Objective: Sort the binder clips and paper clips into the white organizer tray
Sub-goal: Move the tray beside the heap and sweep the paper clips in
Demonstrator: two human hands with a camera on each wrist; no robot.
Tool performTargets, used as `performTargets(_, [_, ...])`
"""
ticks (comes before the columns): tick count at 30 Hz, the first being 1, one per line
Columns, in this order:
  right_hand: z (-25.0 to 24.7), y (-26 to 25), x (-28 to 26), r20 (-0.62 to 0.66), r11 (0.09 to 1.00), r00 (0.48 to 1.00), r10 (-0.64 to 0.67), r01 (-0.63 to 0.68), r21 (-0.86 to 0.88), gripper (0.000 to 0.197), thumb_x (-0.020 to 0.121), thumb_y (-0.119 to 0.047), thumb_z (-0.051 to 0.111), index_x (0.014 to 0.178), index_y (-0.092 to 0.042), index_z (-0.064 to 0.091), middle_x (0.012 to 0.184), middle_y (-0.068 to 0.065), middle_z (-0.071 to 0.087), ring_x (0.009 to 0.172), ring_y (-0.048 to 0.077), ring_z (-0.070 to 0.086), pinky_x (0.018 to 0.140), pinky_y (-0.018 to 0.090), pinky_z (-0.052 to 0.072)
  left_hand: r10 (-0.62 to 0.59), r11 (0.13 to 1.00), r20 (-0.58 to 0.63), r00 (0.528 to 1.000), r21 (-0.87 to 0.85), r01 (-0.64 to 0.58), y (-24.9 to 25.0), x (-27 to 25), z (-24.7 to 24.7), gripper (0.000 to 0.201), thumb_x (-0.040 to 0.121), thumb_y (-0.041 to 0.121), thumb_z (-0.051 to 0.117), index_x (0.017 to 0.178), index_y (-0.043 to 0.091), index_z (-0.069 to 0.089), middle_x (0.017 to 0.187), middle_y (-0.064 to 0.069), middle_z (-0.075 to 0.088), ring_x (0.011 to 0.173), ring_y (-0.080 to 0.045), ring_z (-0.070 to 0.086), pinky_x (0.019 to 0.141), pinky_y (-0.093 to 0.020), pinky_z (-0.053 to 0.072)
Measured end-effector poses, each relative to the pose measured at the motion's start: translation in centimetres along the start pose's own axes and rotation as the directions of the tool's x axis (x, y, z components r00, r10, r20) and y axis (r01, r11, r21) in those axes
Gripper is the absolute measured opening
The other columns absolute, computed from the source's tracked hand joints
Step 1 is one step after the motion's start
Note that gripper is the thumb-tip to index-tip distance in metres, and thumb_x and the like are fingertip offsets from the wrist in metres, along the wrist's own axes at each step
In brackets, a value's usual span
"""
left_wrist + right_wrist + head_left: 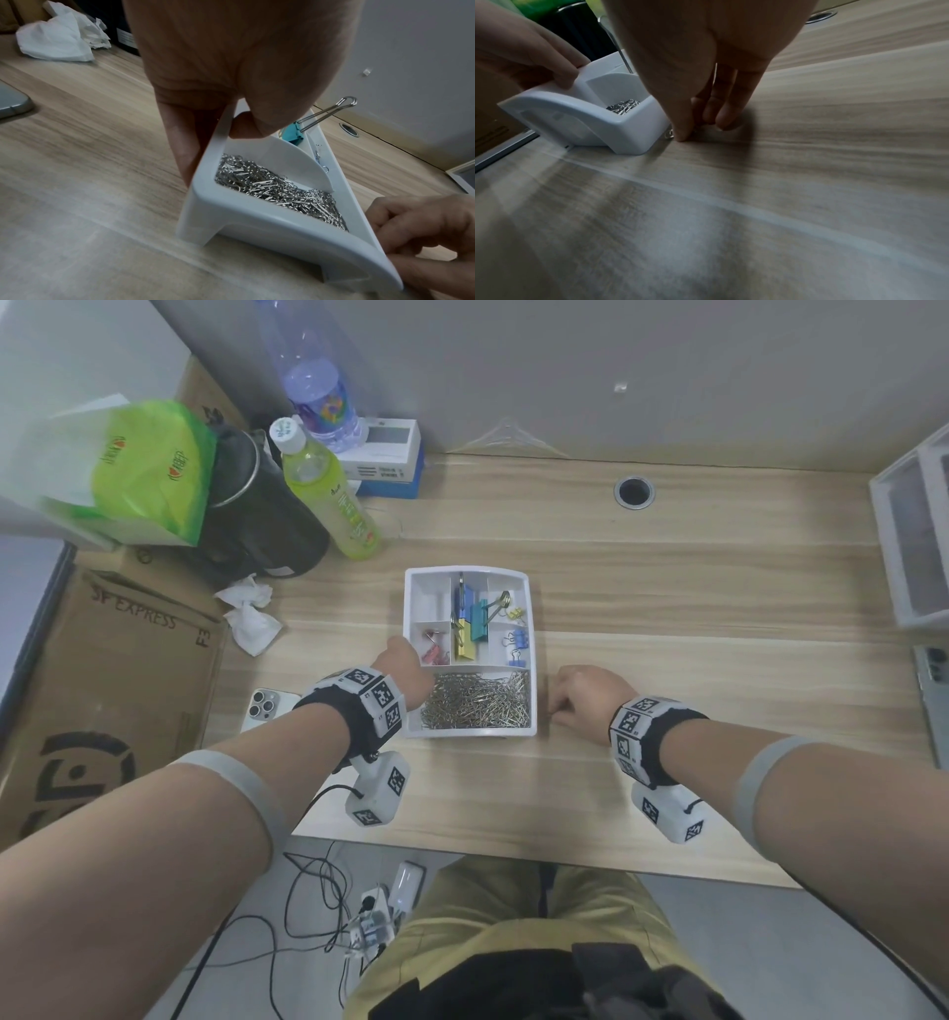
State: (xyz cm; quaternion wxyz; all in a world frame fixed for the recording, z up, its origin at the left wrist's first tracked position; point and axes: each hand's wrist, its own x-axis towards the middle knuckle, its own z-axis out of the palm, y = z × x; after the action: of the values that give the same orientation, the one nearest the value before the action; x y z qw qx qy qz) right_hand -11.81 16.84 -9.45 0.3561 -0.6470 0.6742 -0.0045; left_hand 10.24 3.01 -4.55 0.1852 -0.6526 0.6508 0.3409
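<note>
The white organizer tray (532, 608) sits mid-table. Its front compartment is full of silver paper clips (475, 701). The smaller compartments hold blue, green and yellow binder clips (475, 621), pink ones (434, 653) and small blue ones (518, 640). My left hand (405, 667) grips the tray's left wall (218, 142), thumb inside, fingers outside. My right hand (575, 698) is on the table just right of the tray, its fingertips (682, 136) pinching a loose paper clip (669, 134) against the wood beside the tray's corner (634, 140).
A phone (264, 708) lies left of the tray. Crumpled tissues (249, 613), a green bottle (328, 495), a black container (262, 516) and a cardboard box (102, 670) crowd the left. A white drawer unit (914, 541) stands at the right edge; another phone (932, 690) lies there.
</note>
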Motion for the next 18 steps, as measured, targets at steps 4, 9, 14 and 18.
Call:
performTargets(4, [-0.5, -0.5, 0.5, 0.063, 0.999, 0.998, -0.022, 0.025, -0.04, 0.009, 0.083, -0.014, 0.067, 0.084, -0.013, 0.076, 0.103, 0.002, 0.058, 0.095, 0.02, 0.055, 0.083, 0.032, 0.048, -0.005, 1.0, -0.006, 1.0, 0.013, 0.005, 0.2, 0.2, 0.0, 0.031, 0.098, 0.014, 0.048, 0.124, 0.003, 0.035, 0.081, -0.006, 0.048, 0.063, -0.018, 0.049, 0.046, -0.03, 0.041])
performTargets(9, [-0.3, -1.4, 1.3, 0.102, 1.0, 0.995, 0.004, -0.002, -0.014, 0.013, 0.075, 0.003, 0.06, 0.07, -0.008, 0.063, 0.095, 0.008, 0.057, 0.088, 0.027, 0.058, 0.071, 0.029, 0.043, 0.0, 0.999, -0.017, 1.0, 0.033, 0.0, 0.3, 0.3, 0.0, 0.03, 0.098, 0.015, 0.048, 0.122, 0.002, 0.034, 0.085, -0.008, 0.051, 0.065, -0.018, 0.049, 0.048, -0.029, 0.04])
performTargets(14, [0.1, -1.1, 1.2, 0.12, 0.999, 0.992, -0.046, 0.047, -0.004, 0.022, 0.073, 0.008, 0.057, 0.076, -0.01, 0.07, 0.099, 0.005, 0.063, 0.094, 0.025, 0.06, 0.081, 0.031, 0.048, 0.009, 1.0, -0.015, 1.0, 0.021, -0.009, 0.2, 0.2, 0.1, 0.027, 0.099, 0.015, 0.047, 0.12, 0.003, 0.035, 0.08, -0.005, 0.049, 0.063, -0.017, 0.05, 0.045, -0.027, 0.038])
performTargets(18, [-0.1, -1.4, 1.1, 0.13, 0.999, 0.991, -0.037, 0.041, -0.028, 0.027, 0.074, 0.006, 0.057, 0.085, -0.014, 0.073, 0.106, 0.002, 0.066, 0.099, 0.025, 0.061, 0.086, 0.029, 0.048, 0.003, 0.999, -0.03, 1.0, 0.036, -0.002, 0.2, 0.1, 0.1, 0.029, 0.098, 0.017, 0.048, 0.12, 0.003, 0.035, 0.082, -0.007, 0.051, 0.063, -0.018, 0.051, 0.045, -0.029, 0.038])
